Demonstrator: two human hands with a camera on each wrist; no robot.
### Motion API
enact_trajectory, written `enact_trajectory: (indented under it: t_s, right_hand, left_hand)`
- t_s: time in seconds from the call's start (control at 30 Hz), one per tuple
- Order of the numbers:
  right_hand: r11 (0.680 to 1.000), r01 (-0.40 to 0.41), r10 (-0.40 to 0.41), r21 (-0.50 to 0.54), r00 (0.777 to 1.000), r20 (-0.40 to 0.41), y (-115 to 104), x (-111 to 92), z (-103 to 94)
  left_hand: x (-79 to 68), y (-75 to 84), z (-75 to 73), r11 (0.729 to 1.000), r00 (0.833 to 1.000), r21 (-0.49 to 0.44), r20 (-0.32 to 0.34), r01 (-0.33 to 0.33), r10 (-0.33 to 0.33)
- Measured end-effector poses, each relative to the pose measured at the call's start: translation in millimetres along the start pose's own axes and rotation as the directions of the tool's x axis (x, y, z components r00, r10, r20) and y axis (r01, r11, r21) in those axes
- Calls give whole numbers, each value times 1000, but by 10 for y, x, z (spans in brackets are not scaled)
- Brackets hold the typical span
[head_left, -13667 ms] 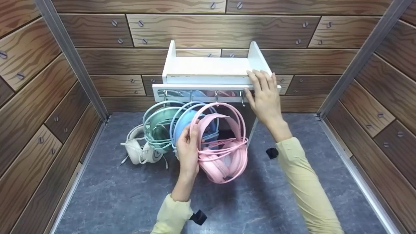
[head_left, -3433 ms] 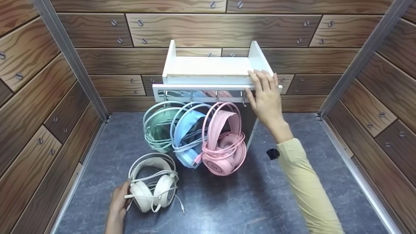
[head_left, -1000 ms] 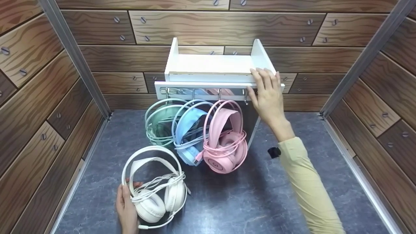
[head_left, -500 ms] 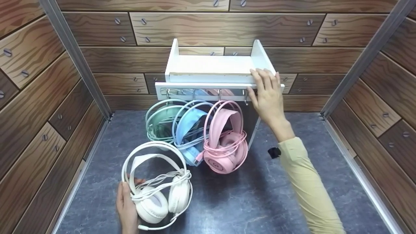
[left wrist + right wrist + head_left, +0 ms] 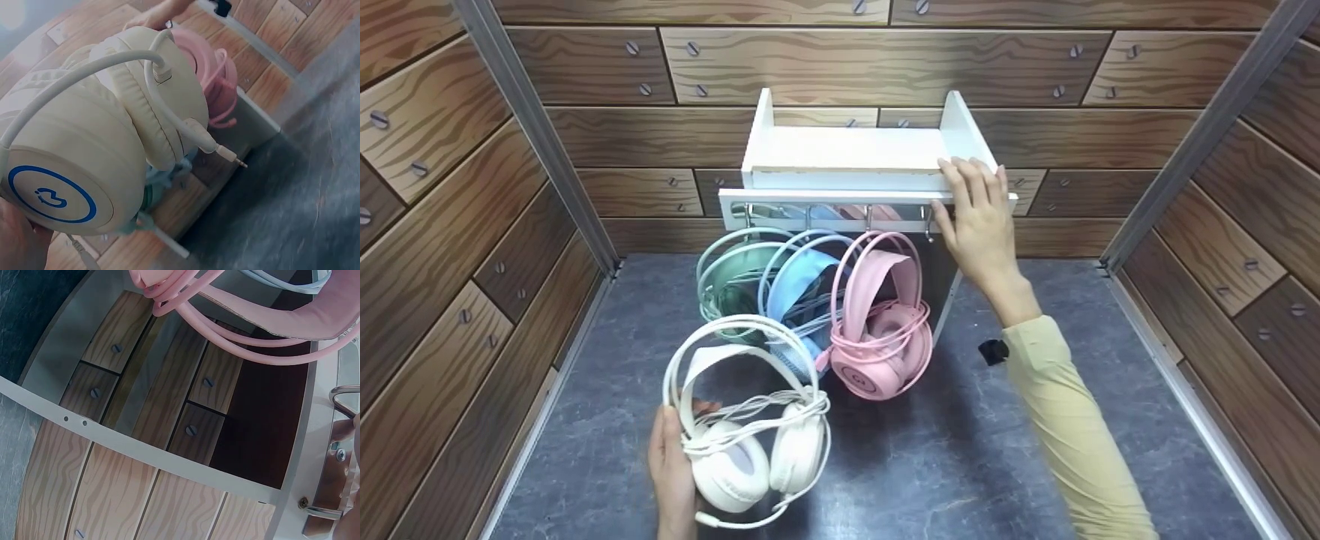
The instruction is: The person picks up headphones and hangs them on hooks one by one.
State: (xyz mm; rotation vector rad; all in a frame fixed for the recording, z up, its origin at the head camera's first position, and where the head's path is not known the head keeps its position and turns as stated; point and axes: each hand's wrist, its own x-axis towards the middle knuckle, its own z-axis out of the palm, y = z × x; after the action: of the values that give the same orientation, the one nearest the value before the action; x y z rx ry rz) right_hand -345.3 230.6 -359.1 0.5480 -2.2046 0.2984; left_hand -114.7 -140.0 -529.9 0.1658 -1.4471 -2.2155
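My left hand (image 5: pixel 673 465) holds a white headset (image 5: pixel 731 472) by the side of its headband, raised in front of the rack at lower left. Its cable is wound round the ear cups, and a mic boom curves below them. A blue ring marks one ear cup (image 5: pixel 53 194) in the left wrist view. My right hand (image 5: pixel 979 225) rests on the right end of the white rack (image 5: pixel 825 198), fingers over the top, thumb at the front rail. Green (image 5: pixel 739 262), blue (image 5: pixel 802 277) and pink (image 5: pixel 870 367) headsets hang from the rack's hooks; the white one partly covers the first two.
A metal hook (image 5: pixel 928 225) at the rail's right end, beside my right thumb, carries no headset. The rack's shelf (image 5: pixel 855 146) lies behind the rail. Wood-patterned walls (image 5: pixel 877 67) enclose the dark marbled floor (image 5: pixel 922 465) on the left, back and right.
Earlier my left hand touched the hanging pink headset while the white one lay on the floor. Now it has lifted the white headset, turned it and moved it right. My right hand stays put.
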Motion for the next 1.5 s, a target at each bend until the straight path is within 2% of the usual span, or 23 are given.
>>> enact_trajectory:
  t_s: [0.4,0.6,1.07,1.27,1.5]
  right_hand:
    - [1000,-5,5,-2,1000,5,-6,-21,-25]
    - [1000,-4,4,1,1000,27,5,-46,-47]
    - [994,106,-103,-22,987,120,122,-42,-231]
    - [983,185,-183,-17,980,71,203,-61,-331]
    - [978,206,-206,-38,979,-4,314,-196,-447]
  left_hand:
    - [-100,54,404,999,989,-38,146,-22,27]
    - [-135,79,601,999,982,-51,190,-2,11]
    - [-196,203,1099,995,959,-74,279,71,-48]
    - [-171,262,1335,994,955,-71,292,77,-53]
    - [-158,323,1609,996,942,-69,332,65,-39]
